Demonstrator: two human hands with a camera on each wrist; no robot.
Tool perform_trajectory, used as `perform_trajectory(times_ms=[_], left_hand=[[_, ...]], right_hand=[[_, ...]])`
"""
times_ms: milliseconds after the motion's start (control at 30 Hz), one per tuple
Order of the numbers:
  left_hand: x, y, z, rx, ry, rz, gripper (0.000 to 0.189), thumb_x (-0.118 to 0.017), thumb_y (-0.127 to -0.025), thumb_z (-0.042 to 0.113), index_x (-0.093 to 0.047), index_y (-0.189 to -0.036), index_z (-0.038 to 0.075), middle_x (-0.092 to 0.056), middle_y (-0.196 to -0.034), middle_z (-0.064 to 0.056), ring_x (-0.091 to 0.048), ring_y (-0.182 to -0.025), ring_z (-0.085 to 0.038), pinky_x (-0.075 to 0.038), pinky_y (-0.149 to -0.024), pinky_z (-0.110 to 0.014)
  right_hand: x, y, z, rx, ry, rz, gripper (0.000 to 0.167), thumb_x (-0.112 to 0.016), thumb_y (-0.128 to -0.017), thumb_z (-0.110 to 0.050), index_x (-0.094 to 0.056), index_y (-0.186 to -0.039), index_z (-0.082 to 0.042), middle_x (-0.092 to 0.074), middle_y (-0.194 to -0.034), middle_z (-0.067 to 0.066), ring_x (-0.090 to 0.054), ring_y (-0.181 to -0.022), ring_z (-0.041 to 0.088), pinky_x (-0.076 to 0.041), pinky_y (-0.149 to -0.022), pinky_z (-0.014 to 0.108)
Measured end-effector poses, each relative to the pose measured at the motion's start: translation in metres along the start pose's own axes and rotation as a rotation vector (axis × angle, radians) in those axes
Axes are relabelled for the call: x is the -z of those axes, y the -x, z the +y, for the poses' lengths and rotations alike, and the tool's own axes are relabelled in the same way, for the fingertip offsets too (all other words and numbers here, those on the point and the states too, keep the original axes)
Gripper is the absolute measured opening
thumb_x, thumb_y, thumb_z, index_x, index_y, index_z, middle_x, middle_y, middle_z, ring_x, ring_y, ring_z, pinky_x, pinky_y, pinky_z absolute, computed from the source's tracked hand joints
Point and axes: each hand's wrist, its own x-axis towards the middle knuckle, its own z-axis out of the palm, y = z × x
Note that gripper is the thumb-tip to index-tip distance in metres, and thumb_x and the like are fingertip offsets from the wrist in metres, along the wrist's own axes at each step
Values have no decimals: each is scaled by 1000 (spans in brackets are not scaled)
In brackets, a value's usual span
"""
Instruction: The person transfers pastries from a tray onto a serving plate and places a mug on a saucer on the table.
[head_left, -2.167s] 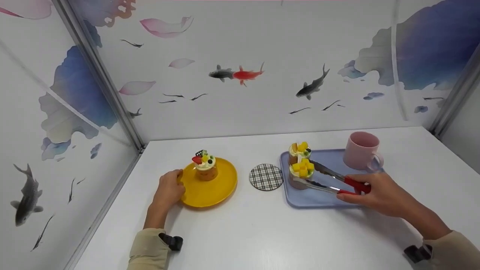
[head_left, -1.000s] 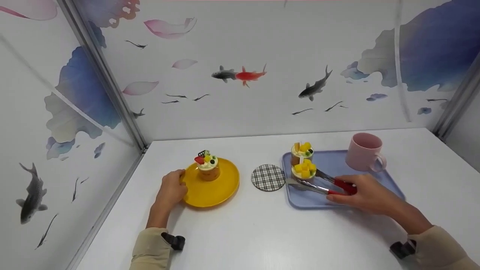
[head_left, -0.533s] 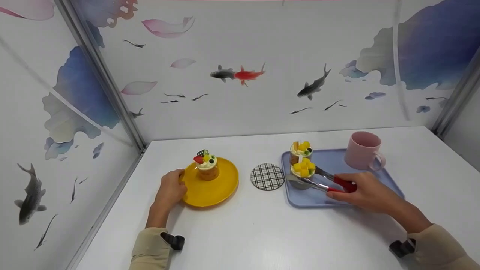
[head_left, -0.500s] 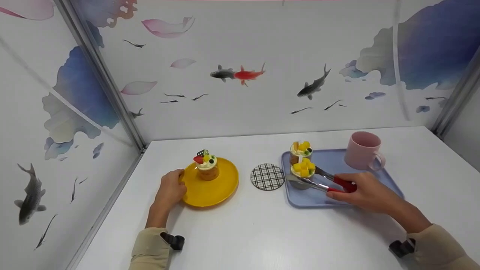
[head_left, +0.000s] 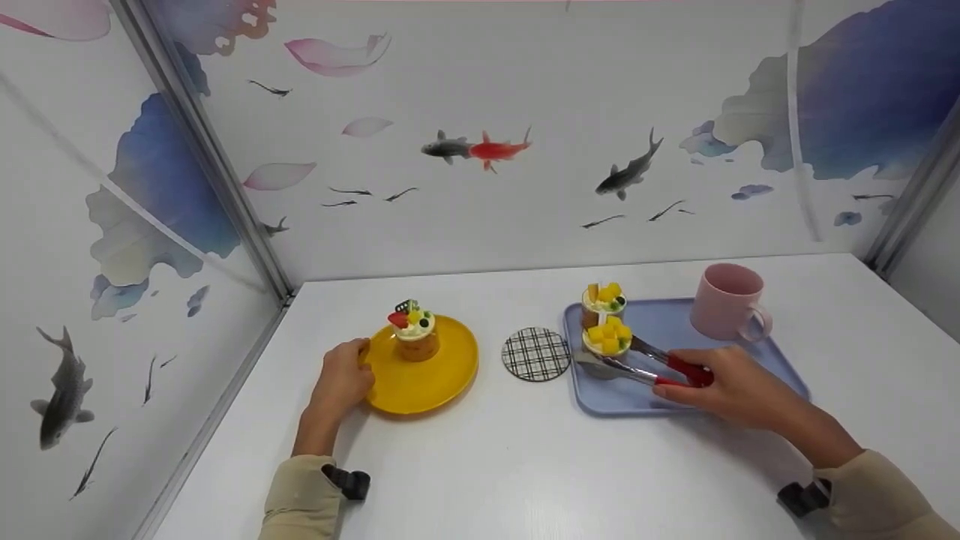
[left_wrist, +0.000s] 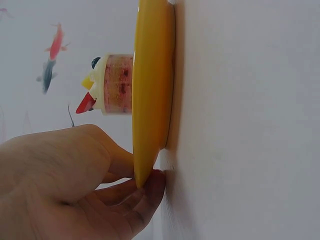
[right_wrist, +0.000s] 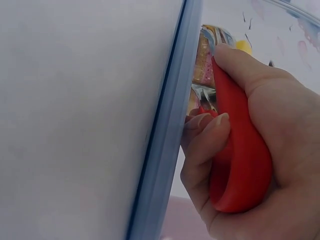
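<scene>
My left hand (head_left: 345, 377) pinches the left rim of a yellow plate (head_left: 450, 382), thumb above and fingers beneath, as the left wrist view shows. On that plate stands a dessert cup (head_left: 416, 343) topped with cream, strawberry and berries. My right hand (head_left: 739, 382) grips red-handled metal tongs (head_left: 637, 373). The tong arms lie on either side of the nearer mango-topped dessert cup (head_left: 607, 339), low on its wall. Just behind it is a second fruit-topped cup (head_left: 602, 300); both are at the left end of a blue tray (head_left: 667, 319). In the right wrist view the red handle (right_wrist: 245, 165) fills my palm.
A round checked coaster (head_left: 535, 354) lies between plate and tray, close to the tray's left edge. At the tray's back right stands a pink mug (head_left: 726, 300), handle toward me. White walls with painted fish enclose the table (head_left: 510, 480) at the back and sides.
Since the earliest frame, my right hand has moved left and the tongs have slid further around the nearer mango cup. Over the last half second almost nothing differs. The left hand stays on the plate.
</scene>
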Motion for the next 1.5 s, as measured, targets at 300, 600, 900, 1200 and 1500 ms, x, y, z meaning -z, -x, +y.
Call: perform_trajectory(times_ms=[300,600,900,1200,1500], left_hand=[[-1,0,0,-5,5,-4,60,-59,-101,-6,-45,-159,-7,-49,-163,-29,-53,-143,-40,-39,-129,-55],[-2,-1,-2,-64,-24,27,58,-57,-98,-7,-49,-155,-10,-54,-157,-31,-56,-141,-41,-41,-128,-57],[-2,1,0,-49,-19,18,58,-56,-99,-8,-48,-156,-10,-52,-159,-32,-54,-145,-42,-40,-128,-57],[1,3,1,-33,-17,4,59,-56,-101,-7,-46,-158,-8,-50,-161,-30,-52,-145,-41,-38,-130,-57],[1,1,0,-43,-32,11,58,-57,-100,-7,-46,-158,-9,-52,-159,-31,-53,-146,-42,-39,-129,-56]], right_hand=[[1,2,-1,-1,19,10,72,-80,-91,-60,-73,-139,-7,-61,-82,-3,-54,-79,18,-42,-56,21],[1,5,-3,22,32,27,64,-81,-91,-58,-75,-133,-9,-61,-77,-6,-55,-75,16,-42,-55,21],[2,5,-3,-2,21,16,68,-81,-92,-58,-74,-137,-7,-64,-82,-4,-56,-79,18,-45,-57,21],[2,4,-6,-27,4,18,72,-81,-92,-58,-71,-142,-8,-68,-90,-3,-58,-85,19,-50,-58,21],[0,4,-12,-1,13,64,74,-80,-91,-61,-72,-141,-7,-72,-92,-4,-59,-85,18,-52,-59,21]])
